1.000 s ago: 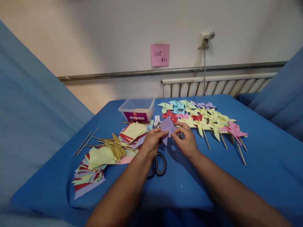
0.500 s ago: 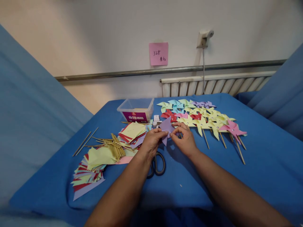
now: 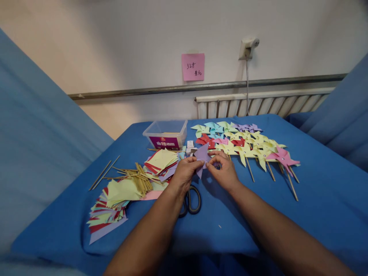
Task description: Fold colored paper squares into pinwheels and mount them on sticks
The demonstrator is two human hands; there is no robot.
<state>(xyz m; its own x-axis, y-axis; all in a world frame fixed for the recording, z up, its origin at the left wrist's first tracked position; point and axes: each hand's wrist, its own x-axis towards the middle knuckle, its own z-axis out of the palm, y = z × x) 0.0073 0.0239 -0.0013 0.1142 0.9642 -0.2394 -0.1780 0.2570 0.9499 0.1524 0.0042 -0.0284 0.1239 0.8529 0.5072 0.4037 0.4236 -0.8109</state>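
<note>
A purple paper pinwheel [image 3: 202, 153], its corners partly folded in, is held above the table between both hands. My left hand [image 3: 185, 171] pinches it from the left with thumb and fingers. From the right, my right hand [image 3: 222, 168] is closed on its other side, with the thumb and fingertips near the centre. The fingers cover part of the folds. Below my left wrist lie scissors [image 3: 194, 200] with black handles; their blades are hidden under the hand and arm.
Finished pinwheels on sticks [image 3: 244, 149] lie at the back right. To the left are wooden sticks [image 3: 140, 180], cut paper sheets [image 3: 162, 161] and a fanned paper stack [image 3: 106, 214]. A clear plastic box [image 3: 165, 132] and small white boxes [image 3: 190, 145] stand behind, near the radiator [image 3: 258, 101].
Both hands stay in nearly the same place, still holding the purple paper. The right fingers have shifted slightly on it. The view has moved very little.
</note>
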